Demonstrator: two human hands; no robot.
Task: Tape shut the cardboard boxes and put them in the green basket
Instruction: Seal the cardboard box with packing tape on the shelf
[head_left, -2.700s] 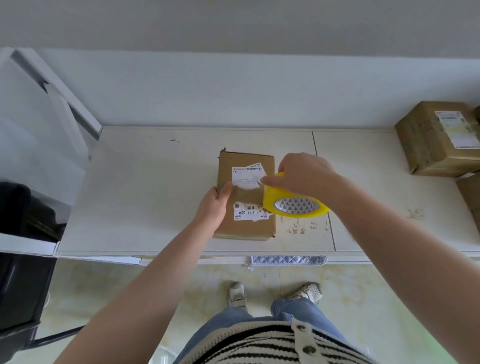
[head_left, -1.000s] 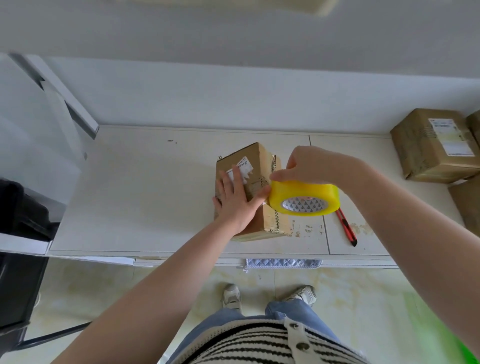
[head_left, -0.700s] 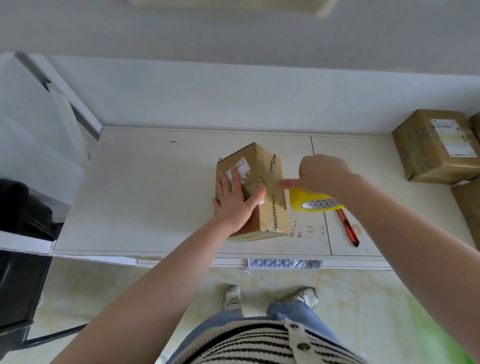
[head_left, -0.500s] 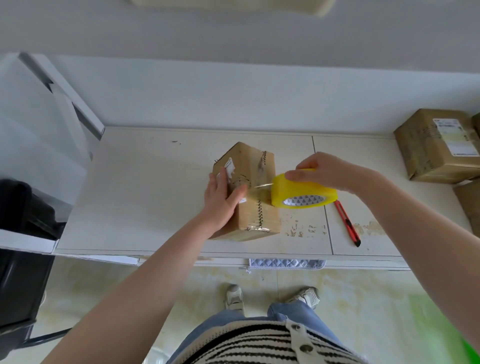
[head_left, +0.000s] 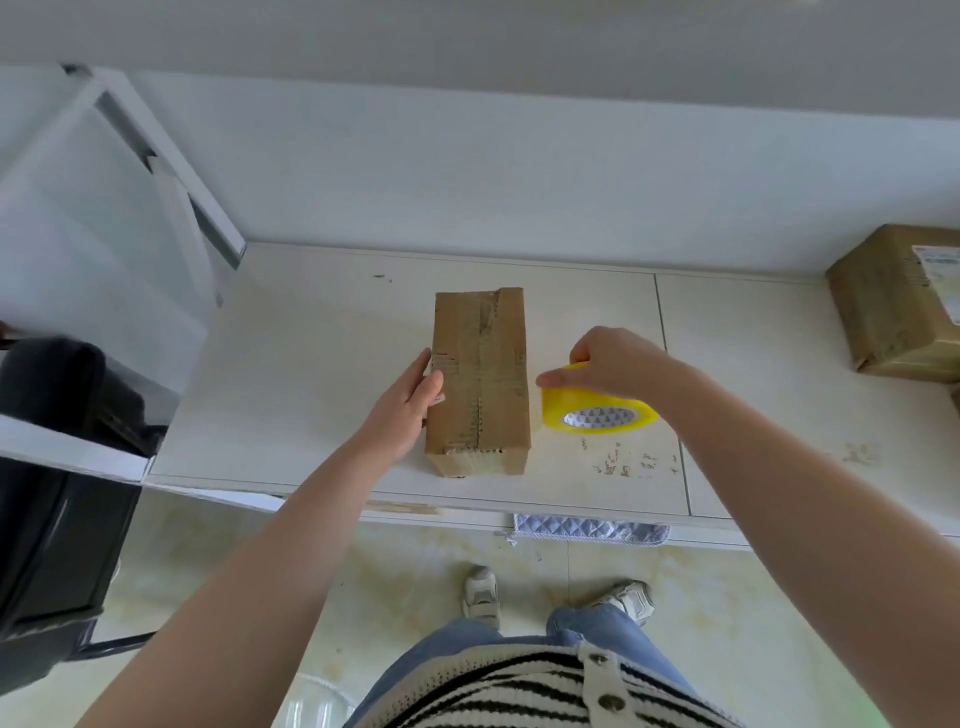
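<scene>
White table (head_left: 322, 364) against wall | box (head_left: 480, 379) now turned flat, seam up | my left hand (head_left: 410, 405) spread on its side | right hand (head_left: 613, 358) gripping tape roll (head_left: 597, 410) beside it; wrap continues.

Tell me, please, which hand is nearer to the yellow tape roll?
The right hand: it grips the yellow tape roll from above. The left hand lies flat against the far side of the cardboard box.
</scene>
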